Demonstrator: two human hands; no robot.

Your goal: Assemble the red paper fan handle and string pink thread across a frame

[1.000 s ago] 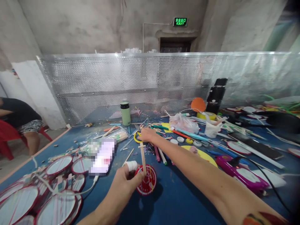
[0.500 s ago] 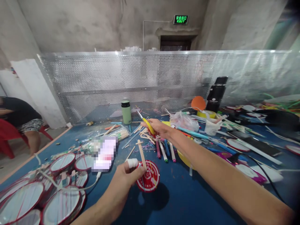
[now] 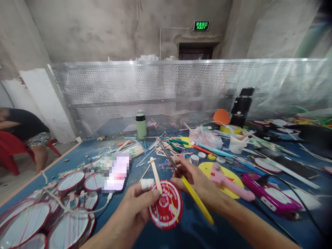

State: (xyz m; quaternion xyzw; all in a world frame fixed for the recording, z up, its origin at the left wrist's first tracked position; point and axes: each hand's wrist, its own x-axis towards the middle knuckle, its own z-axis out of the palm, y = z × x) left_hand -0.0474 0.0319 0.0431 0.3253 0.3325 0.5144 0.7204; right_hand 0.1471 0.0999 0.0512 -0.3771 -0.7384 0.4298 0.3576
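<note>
My left hand point(image 3: 138, 204), with white tape round one finger, pinches a red round disc point(image 3: 166, 218) printed in white. A flat wooden stick point(image 3: 155, 173) stands up from the disc under my left thumb, with a short crosspiece at its top. Thin coloured strands lie across the disc's face. In my right hand point(image 3: 193, 180) is a long slim tool with a yellow handle point(image 3: 198, 202) and a narrow metal front pointing away. The fingertips of this hand are at the disc's upper right edge; whether they touch it I cannot tell.
Several red-rimmed round pieces point(image 3: 68, 226) are stacked at left beside a phone point(image 3: 118, 173). Wooden sticks point(image 3: 160, 148) and thread scraps lie ahead. A pink gun-shaped tool point(image 3: 228, 185), a purple device point(image 3: 271, 195) and a white cup point(image 3: 236, 144) stand at right. A person sits far left.
My right hand has come back from over the stick pile to the disc, bringing the yellow-handled tool along. The disc has tipped slightly more face-up in my left hand.
</note>
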